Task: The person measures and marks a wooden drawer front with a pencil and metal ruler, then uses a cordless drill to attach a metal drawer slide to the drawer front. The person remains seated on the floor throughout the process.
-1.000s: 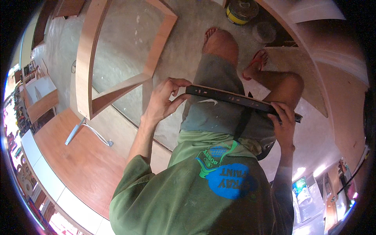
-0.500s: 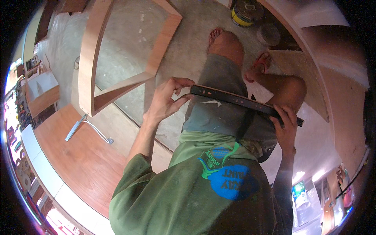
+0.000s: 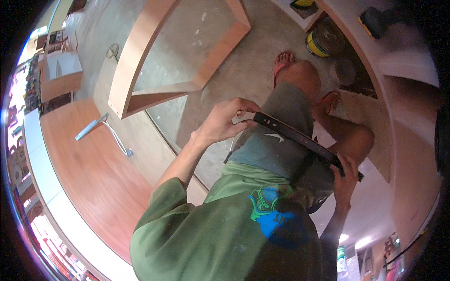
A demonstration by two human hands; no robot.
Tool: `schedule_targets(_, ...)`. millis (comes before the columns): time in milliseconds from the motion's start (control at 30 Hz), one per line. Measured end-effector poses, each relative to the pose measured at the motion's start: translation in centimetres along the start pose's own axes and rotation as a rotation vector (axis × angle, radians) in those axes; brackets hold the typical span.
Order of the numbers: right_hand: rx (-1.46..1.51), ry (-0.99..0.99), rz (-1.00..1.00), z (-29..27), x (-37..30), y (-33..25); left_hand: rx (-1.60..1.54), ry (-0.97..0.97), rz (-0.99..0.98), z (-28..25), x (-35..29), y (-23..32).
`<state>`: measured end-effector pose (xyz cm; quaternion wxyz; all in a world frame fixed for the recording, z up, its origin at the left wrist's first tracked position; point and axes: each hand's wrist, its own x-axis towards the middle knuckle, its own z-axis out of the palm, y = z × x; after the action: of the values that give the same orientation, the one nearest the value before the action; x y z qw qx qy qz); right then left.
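A long flat black bar (image 3: 300, 139) lies slantwise across my lap, over grey shorts. My left hand (image 3: 224, 122) grips its upper left end, fingers curled over the edge. My right hand (image 3: 345, 172) is closed around its lower right end. Below both hands my green shirt with a blue print (image 3: 262, 220) fills the lower middle of the view. My forearms reach up from the shirt to the bar.
An open wooden frame (image 3: 140, 70) stands on the concrete floor at upper left. A metal handle-shaped piece (image 3: 101, 131) lies on a reddish wood panel (image 3: 89, 178). A yellow can (image 3: 322, 41) and a foot in a sandal (image 3: 283, 63) are at upper right.
Both hands have stayed on the black bar. The bar now slants more steeply down to the right, and the view has shifted so the wooden frame sits higher and larger.
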<state>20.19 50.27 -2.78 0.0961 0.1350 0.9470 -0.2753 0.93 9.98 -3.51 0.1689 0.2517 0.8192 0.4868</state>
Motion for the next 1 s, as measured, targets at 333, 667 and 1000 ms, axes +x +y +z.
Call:
schedule_targets(333,0.009,-0.005,-0.010,-0.2,0.5,-0.5,-0.748,0.174,-0.269,1.9,-1.5,-2.3)
schedule_targets(667,0.000,-0.017,-0.015,-0.2,0.7,-0.4,-0.889,0.097,-0.473,2.6,-1.3,-2.5)
schedule_targets(1000,0.036,0.015,-0.033,-0.3,0.9,-1.4,-1.049,0.088,-0.576,3.3,-1.8,-3.1)
